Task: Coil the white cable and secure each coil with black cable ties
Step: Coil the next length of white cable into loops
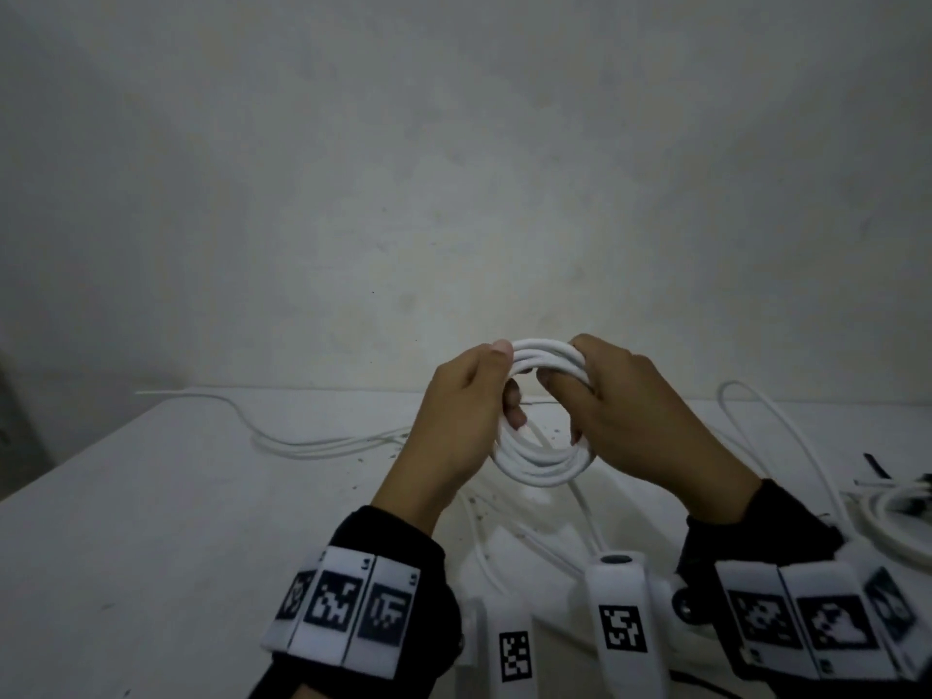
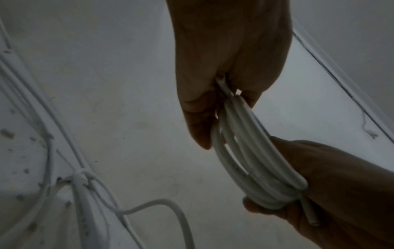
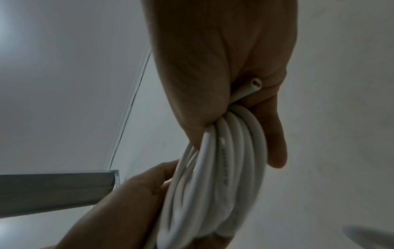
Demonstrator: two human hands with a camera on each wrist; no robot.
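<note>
Step in hand: we are holding the coil [image 1: 542, 411] of white cable [image 1: 585, 502] up between both hands, and we are judging that the turns are being gathered before a tie goes on.

Left hand [image 1: 466, 411]: we are gripping the coil's left side, thumb lying over the top turns, fingertips [image 1: 514, 413] curling through the ring from behind.

Right hand [image 1: 635, 416]: we are clamping the right side, fingers wrapped round the whole bundle; the cut cable end [image 3: 254, 84] is poking out of the fist, beside the palm.

Coil relative to fingers: the turns are passing inside both curled hands, the open arcs spanning the gap between them above and below the fingertips.

Loose cable: a strand is dropping from the coil's lower arc, just under the right fingers, down to the table [image 1: 151, 496].

Doing it well: we are advising keeping one hand pinching all turns flat together while the other is freed, so that no turn springs out, and keeping the cut end trapped.

Cable ties [image 1: 875, 466]: dark pieces are lying well apart from the fingers, beyond the right wrist; we cannot tell for sure that they are ties.
</note>
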